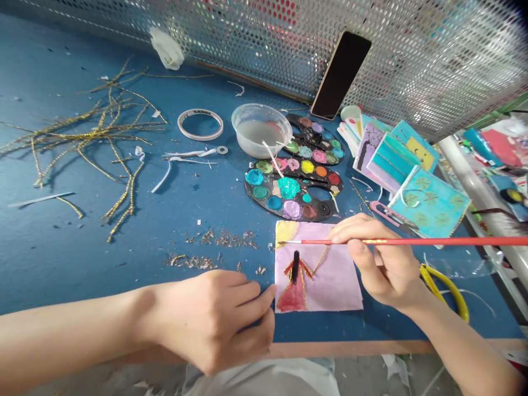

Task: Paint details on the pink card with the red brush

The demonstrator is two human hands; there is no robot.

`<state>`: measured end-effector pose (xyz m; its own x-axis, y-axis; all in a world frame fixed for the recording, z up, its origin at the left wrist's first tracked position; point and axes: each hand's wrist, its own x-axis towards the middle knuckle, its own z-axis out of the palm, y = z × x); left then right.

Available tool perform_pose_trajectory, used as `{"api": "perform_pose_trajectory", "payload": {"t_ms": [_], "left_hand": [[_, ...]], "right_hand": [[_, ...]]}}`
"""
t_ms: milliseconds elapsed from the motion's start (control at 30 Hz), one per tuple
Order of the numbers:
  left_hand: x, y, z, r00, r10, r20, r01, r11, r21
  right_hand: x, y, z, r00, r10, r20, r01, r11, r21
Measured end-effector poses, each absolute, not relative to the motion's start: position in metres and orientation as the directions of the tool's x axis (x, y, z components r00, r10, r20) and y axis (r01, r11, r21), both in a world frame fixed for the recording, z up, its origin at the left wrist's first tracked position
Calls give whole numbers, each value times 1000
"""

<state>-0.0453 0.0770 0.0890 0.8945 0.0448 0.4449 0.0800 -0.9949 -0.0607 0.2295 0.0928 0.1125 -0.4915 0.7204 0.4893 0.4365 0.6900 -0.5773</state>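
Note:
In my right hand (383, 264) is a thin red paintbrush (437, 241), pinched between thumb and fingers. Its bristles reach the yellow corner of a small painted card (334, 280). Lilac covers most of the card; on it is a long-haired figure (296, 286) in a red dress with gold outlines. A gold line runs up from the figure's arm. My left hand (223, 313) is closed beside the card's left edge, the index fingertip at that edge. Its thumb is hidden, and I cannot see whether anything is inside. Just beyond the card lies a black paint palette (270, 190) holding many colours.
A second palette (297, 122), a water bowl (259, 132) and a tape roll (200, 124) stand behind. Gold cords (99, 132) spread left. At right are painted cards (429, 198) and yellow-handled scissors (456, 291). A phone (342, 74) leans on the metal mesh (256, 60).

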Motion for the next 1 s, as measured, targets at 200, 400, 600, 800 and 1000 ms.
{"api": "perform_pose_trajectory", "payload": {"t_ms": [200, 400, 600, 800, 1000], "left_hand": [[-45, 77, 88, 885, 42, 463, 78, -995, -60], [-45, 77, 87, 887, 40, 461, 70, -996, -49], [-44, 77, 89, 889, 38, 455, 66, -997, -46], [-44, 78, 89, 886, 34, 462, 63, -997, -47], [-44, 80, 86, 882, 4, 471, 44, -996, -75]], "right_hand": [[231, 93, 112, -461, 731, 504, 433, 681, -591], [232, 95, 109, -420, 721, 551, 455, 693, -559], [231, 97, 108, -449, 711, 542, 427, 703, -568], [235, 101, 106, -362, 733, 576, 499, 674, -544], [235, 101, 107, -397, 715, 575, 486, 696, -528]]}}
